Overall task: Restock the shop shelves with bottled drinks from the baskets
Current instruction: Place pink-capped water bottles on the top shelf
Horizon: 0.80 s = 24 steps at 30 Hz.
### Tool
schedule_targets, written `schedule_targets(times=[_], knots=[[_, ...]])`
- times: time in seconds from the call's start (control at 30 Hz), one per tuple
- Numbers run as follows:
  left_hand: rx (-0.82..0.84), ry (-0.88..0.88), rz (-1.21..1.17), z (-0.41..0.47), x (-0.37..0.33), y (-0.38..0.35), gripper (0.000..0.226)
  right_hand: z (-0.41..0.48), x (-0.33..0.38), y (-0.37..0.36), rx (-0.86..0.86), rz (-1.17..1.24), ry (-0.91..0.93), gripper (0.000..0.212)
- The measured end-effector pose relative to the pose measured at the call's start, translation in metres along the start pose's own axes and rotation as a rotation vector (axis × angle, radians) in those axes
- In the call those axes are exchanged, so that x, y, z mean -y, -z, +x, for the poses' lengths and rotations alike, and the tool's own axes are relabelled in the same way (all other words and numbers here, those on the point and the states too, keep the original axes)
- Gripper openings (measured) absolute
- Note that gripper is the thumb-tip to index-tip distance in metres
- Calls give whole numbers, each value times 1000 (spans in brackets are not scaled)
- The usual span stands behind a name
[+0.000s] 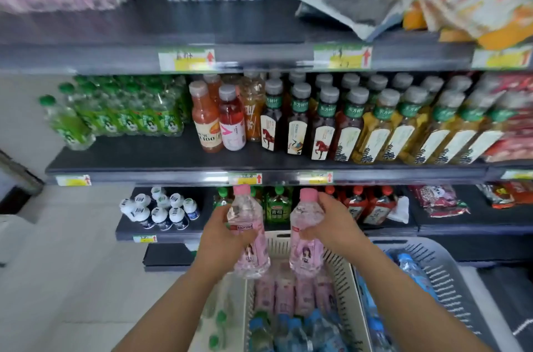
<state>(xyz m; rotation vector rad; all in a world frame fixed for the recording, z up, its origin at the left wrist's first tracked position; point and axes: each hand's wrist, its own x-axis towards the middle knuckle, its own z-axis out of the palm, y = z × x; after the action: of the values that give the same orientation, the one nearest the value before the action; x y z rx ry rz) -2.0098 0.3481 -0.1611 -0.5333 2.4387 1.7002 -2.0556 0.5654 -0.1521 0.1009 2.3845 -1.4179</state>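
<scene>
Landmark: the cream slatted plastic basket [343, 274], low in the middle of the view.
Left hand [227, 232]: above the basket's far left corner, with fingers and thumb wrapped round the middle of a clear pink-capped peach soda bottle [248, 213], which stands nearly upright.
Right hand [331, 222]: above the basket's far rim, with fingers curled over the shoulder of a second pink-capped peach soda bottle [305, 250], just under its cap. This bottle leans a little to the left.
Held bottles: side by side with a gap between them, their bases over the basket's far end.
Inside the basket: pink-labelled bottles [288, 291] at the far end and blue-labelled bottles [302, 328] nearer the person.
Right of the basket: a grey slatted plastic basket [432, 262] just beside it, holding blue bottles.
Beyond the basket: dark shop shelves [259, 161], with green-capped bottles [277, 207] on the low shelf directly behind the held pair.
</scene>
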Motion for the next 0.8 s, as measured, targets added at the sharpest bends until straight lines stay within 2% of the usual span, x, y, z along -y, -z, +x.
schedule_targets(times=[0.27,0.43,0.57,0.7,0.8], knots=[[-44,-88,-159,-29,-43,103,51,-56,126,-18,-79,-47,219,56],[-97,-215,-182,-52,-60,186,56,-90,198,-55,-123,-84,318,60],[-126,-284,-166,-68,-68,262,61,-114,254,-94,-145,-76,362,80],[-139,-347,-156,-80,-79,327,60,-133,306,-125,-196,-73,469,68],[-151,-394,-183,-84,-89,364,55,-139,339,-141,-218,-32,509,69]])
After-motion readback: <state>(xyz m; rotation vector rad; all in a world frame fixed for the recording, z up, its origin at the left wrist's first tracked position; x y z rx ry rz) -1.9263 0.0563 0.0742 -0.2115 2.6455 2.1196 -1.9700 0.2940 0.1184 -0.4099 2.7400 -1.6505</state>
